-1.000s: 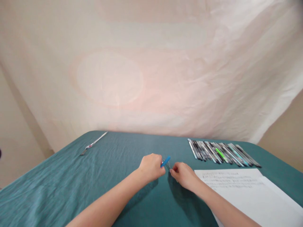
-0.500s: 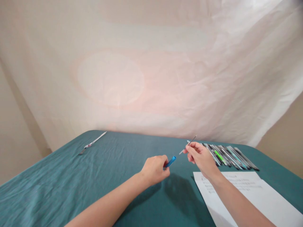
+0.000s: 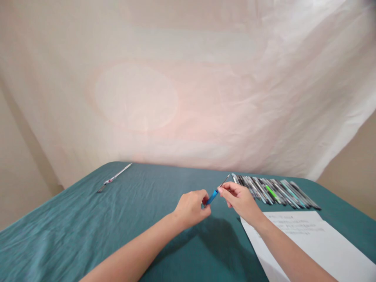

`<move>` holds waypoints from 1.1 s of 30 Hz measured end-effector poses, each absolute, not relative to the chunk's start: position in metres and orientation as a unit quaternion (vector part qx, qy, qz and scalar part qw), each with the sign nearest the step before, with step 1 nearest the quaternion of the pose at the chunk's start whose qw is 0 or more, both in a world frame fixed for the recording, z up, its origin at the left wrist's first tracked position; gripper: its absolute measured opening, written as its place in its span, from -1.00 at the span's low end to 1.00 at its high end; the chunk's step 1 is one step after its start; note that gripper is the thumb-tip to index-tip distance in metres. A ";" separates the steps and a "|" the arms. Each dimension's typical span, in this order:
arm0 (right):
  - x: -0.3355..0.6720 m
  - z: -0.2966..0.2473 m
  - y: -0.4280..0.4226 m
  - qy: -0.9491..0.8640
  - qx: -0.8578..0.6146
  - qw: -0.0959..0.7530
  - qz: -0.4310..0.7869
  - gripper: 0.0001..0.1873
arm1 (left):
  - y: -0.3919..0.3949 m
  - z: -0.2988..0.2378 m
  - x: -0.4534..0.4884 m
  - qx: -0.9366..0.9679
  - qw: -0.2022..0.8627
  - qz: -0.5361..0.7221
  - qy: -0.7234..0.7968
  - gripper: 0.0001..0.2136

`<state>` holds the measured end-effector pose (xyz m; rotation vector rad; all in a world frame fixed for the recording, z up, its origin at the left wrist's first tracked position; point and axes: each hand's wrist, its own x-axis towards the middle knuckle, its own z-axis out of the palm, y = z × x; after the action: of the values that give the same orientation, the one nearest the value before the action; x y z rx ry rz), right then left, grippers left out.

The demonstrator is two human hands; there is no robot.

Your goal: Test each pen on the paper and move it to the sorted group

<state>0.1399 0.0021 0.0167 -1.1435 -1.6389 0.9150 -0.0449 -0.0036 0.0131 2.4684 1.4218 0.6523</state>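
My left hand is closed around a blue pen barrel, which points up and to the right. Between the thumb and fingers of my right hand is a thin pen refill, its dark tip pointing up. The refill's lower end is at the open top of the barrel; how far it sits inside cannot be made out. Both hands are held above the green cloth, close together.
A row of several pens, one bright green, lies at the back right. Printed white paper lies under my right forearm. At the far left are one or more slim pens. A pale sheet hangs behind the green-covered table.
My right hand has moved left and slightly down, bringing the refill to the mouth of the blue barrel. My left hand has stayed almost still.
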 end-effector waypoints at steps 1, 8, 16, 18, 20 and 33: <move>0.140 0.015 0.003 -0.665 -0.468 0.452 0.367 -0.72 | -0.002 0.012 -0.046 0.834 0.118 0.235 0.484 -0.89; 0.138 -0.012 0.010 -0.767 -0.474 0.364 0.236 -0.78 | 0.015 -0.001 -0.051 0.794 0.170 0.343 0.473 -0.90; 0.124 -0.037 0.006 -0.910 -0.365 0.123 -0.152 -0.84 | 0.021 -0.009 -0.051 0.780 0.195 0.376 0.461 -0.89; 0.125 -0.037 0.007 -0.909 -0.358 0.104 -0.187 -0.87 | 0.019 -0.009 -0.049 0.783 0.202 0.373 0.455 -0.89; 0.126 -0.037 0.008 -0.906 -0.356 0.096 -0.206 -0.85 | 0.016 -0.010 -0.047 0.787 0.211 0.370 0.446 -0.90; 0.134 -0.045 0.013 -0.879 -0.441 0.129 -0.126 -0.82 | 0.006 -0.023 -0.043 0.792 0.201 0.367 0.444 -0.89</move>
<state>0.1336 0.0134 -0.0453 -1.2806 -2.5564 -0.3675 -0.0426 0.0065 -0.0234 2.2138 1.2407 1.0268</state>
